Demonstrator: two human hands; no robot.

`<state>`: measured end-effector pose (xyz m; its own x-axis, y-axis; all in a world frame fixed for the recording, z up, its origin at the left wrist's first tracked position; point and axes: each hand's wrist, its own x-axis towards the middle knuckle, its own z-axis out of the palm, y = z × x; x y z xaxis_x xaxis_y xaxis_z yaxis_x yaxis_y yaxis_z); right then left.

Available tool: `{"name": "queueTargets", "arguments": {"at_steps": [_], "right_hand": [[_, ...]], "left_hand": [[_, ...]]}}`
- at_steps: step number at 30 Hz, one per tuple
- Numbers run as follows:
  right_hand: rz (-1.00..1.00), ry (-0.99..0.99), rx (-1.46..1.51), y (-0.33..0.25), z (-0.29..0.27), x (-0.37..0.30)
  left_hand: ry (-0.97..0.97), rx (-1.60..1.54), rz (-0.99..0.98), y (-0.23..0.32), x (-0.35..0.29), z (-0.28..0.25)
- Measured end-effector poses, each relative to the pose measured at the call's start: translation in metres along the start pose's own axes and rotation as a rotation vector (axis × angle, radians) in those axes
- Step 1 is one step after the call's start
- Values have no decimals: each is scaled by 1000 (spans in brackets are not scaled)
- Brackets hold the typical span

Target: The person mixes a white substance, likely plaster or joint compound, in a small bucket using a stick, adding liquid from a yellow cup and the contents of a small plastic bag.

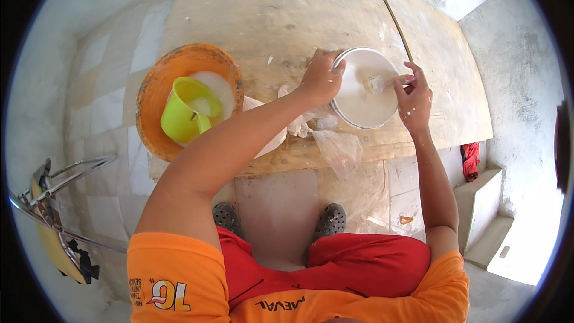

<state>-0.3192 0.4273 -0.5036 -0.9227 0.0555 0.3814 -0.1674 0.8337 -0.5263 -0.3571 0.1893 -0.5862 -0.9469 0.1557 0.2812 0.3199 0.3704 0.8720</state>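
The white bucket (359,54) is set on a wooden board (239,6). Its left rim is gripped by the left hand (323,76), fingers clamped on the edge. At the bucket's right, a small tool (376,84) is pinched between the fingers of the right hand (414,94). Left of the bucket, a green dipper (174,121) is held inside an orange basin (149,104).

On the orange shirt (382,306), print stands in two places. The shirt's left sleeve (179,257) bears a large pale numeral edged in dark, with small dark lettering beside it; across the shirt's chest runs one dark capitalised word, upside down.
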Motion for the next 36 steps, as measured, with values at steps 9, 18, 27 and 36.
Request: {"name": "queueTargets", "arguments": {"at_steps": [9, 18, 27, 36], "right_hand": [[-287, -72, -197, 49, 56, 26], [-585, 109, -97, -19, 66, 32], [-621, -754, 105, -97, 156, -58], [-388, -563, 181, -84, 271, -81]], "left_hand": [[-33, -132, -197, -27, -24, -16], [-58, 658, -282, -78, -91, -61], [-403, 794, -581, -76, -182, -54], [-510, 713, -505, -51, -205, -83]]}}
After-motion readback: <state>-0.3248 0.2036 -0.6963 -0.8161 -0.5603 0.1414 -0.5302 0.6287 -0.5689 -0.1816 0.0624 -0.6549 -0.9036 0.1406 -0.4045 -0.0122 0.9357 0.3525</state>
